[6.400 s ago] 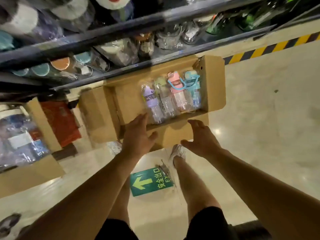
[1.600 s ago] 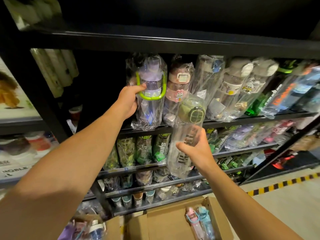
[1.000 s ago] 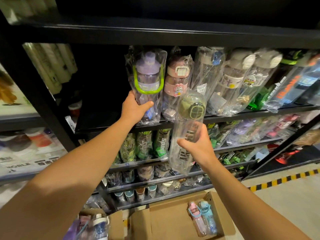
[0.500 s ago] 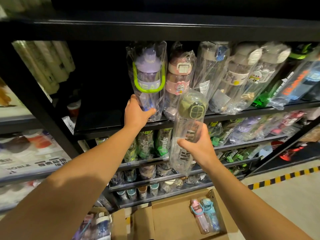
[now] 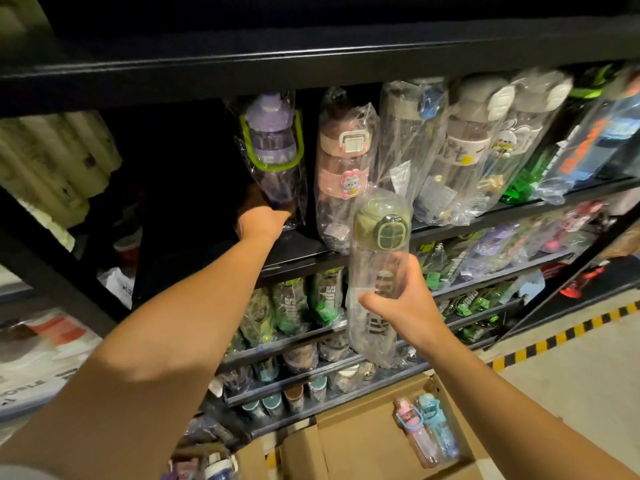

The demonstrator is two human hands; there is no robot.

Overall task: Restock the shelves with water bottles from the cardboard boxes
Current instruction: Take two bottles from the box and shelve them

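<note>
Left hand (image 5: 260, 220) grips base of bagged purple bottle (image 5: 273, 150) on shelf (image 5: 298, 247). Right hand (image 5: 403, 304) grips green-lidded bottle (image 5: 379, 268), clear of shelf.

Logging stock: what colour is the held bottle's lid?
Olive green lid, head view.

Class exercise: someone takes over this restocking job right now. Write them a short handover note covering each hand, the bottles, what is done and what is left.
Left hand: grips the base of the purple bottle, which stands on the shelf.
Right hand: holds the green-capped bottle in front of the shelf, not yet placed.
Done: purple bottle shelved beside the pink bottle.
Left: shelve the green-capped bottle, then the two bottles in the cardboard box.
</note>
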